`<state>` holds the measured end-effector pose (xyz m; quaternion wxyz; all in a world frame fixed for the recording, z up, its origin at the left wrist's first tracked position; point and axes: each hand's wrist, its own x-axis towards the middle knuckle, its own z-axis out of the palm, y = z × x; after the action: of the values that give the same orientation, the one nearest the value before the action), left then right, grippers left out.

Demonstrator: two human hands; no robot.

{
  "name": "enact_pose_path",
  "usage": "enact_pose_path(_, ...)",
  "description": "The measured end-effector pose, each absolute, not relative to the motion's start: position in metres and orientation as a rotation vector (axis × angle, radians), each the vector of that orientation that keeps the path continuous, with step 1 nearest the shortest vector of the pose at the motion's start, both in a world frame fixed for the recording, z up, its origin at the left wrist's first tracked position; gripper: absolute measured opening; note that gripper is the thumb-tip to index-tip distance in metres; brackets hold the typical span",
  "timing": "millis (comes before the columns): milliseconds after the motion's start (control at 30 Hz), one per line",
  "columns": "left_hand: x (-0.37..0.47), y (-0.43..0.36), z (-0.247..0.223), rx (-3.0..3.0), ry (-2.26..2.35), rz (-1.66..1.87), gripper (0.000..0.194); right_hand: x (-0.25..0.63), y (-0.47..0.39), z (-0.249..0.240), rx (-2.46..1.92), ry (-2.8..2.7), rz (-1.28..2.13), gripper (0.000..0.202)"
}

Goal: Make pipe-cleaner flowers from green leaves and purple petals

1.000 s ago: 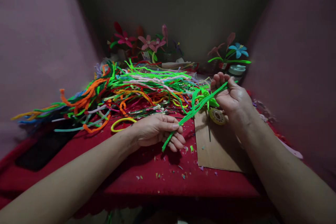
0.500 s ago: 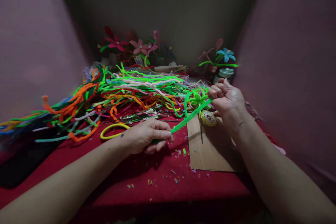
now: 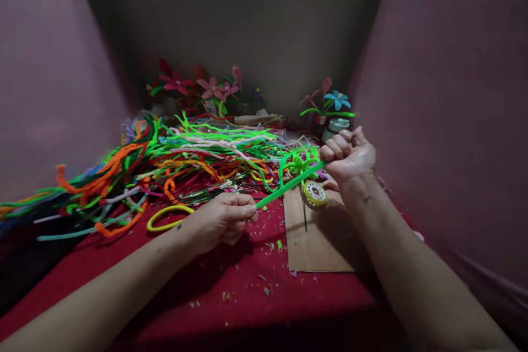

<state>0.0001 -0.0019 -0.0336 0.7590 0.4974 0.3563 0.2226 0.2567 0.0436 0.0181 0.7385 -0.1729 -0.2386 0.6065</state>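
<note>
- left hand (image 3: pixel 231 219): fingers curled closed, gripping lower end of green pipe cleaners (image 3: pixel 289 186);
- right hand (image 3: pixel 348 154): fingers clenched round upper end;
- strands stretched between hands, above surface (image 3: pixel 247 297)

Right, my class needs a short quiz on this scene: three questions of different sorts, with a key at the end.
1. True or false: the left hand and the right hand grip the same green fuzzy strip.

2. Multiple choice: what colour are the petals of the flower seen just above the pale jar?
A) orange
B) blue
C) red

3. Fill in the blank: the yellow loop on the red cloth lies nearer to the ____ hand.

Key: 1. True; 2. B; 3. left
</note>
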Motion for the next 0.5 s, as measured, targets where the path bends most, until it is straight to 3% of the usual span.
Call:
enact_pose_path(300,0.001,-0.005,-0.027,1.136,0.743,0.525,0.022,0.265,0.040,0.027,-0.294,-0.471,1.297,0.049)
enact_pose_path(500,-0.007,0.002,-0.025,1.133,0.717,0.736,0.022,0.267,0.043,0.021,-0.255,-0.559,1.279,0.045)
